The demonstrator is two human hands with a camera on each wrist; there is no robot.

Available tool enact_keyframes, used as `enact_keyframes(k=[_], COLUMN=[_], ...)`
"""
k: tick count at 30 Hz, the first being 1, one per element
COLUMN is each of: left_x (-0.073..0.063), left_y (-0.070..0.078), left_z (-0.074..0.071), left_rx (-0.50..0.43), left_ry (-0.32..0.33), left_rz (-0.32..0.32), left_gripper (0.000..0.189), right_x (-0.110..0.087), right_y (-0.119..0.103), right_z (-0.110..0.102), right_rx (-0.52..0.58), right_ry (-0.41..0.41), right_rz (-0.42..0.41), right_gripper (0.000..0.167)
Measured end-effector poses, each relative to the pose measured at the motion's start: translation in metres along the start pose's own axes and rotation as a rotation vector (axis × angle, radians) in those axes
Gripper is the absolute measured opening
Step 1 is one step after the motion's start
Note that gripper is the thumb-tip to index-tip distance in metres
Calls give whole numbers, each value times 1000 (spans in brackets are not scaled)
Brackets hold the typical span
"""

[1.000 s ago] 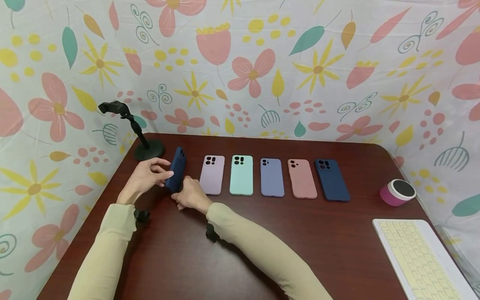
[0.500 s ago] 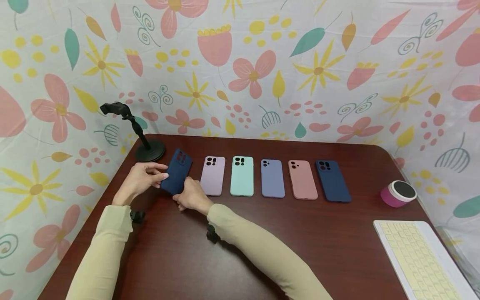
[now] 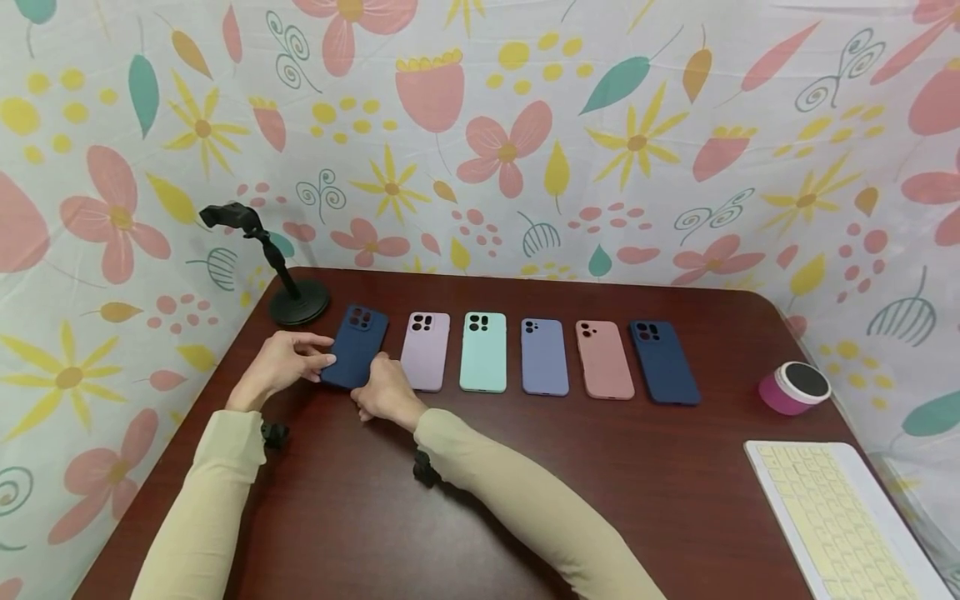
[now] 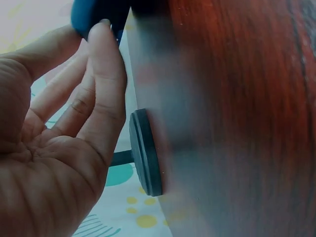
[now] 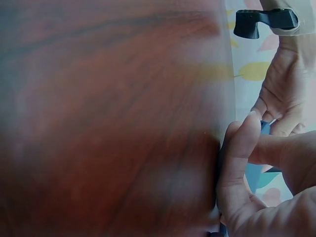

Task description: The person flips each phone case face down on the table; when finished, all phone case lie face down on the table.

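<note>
A dark blue phone case (image 3: 356, 348), camera cutouts upward, leans slightly at the left end of a row of cases. My left hand (image 3: 283, 365) pinches its left edge between thumb and fingers; the left wrist view shows the case's corner (image 4: 94, 14) at the fingertips. At the lower right corner, my right hand (image 3: 387, 390) holds the case with curled fingers. From the right wrist, only a blue strip of the case (image 5: 254, 174) shows behind the fingers. A lilac phone case (image 3: 425, 352) lies flat just right of this hand.
Mint (image 3: 483, 353), periwinkle (image 3: 545, 358), pink (image 3: 604, 360) and navy (image 3: 666, 363) phone cases continue the row. A black stand (image 3: 298, 302) is behind my left hand. A pink jar (image 3: 795, 387) and white keyboard (image 3: 832, 517) sit on the right of the brown table (image 3: 480, 517).
The dark blue case has swung from standing nearly on edge down to a low lean, its back now facing up. My left hand moved slightly left and down with it.
</note>
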State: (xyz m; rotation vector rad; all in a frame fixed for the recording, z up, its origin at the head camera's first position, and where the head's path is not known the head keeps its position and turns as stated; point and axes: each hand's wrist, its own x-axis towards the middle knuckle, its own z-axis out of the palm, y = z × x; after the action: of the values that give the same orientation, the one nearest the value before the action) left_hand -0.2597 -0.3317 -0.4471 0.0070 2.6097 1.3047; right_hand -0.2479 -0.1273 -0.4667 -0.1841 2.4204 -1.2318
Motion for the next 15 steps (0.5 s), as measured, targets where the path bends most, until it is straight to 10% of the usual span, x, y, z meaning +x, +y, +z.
enact_keyframes(k=[15], left_x=[7], left_y=[-4], left_z=[7], left_rx=[94], left_ry=[-48], left_rz=[-35], left_gripper=[52], right_x=[8], right_y=[5], right_z=[8], right_rx=[-48], right_ry=[51], right_rz=[31], right_gripper=[66])
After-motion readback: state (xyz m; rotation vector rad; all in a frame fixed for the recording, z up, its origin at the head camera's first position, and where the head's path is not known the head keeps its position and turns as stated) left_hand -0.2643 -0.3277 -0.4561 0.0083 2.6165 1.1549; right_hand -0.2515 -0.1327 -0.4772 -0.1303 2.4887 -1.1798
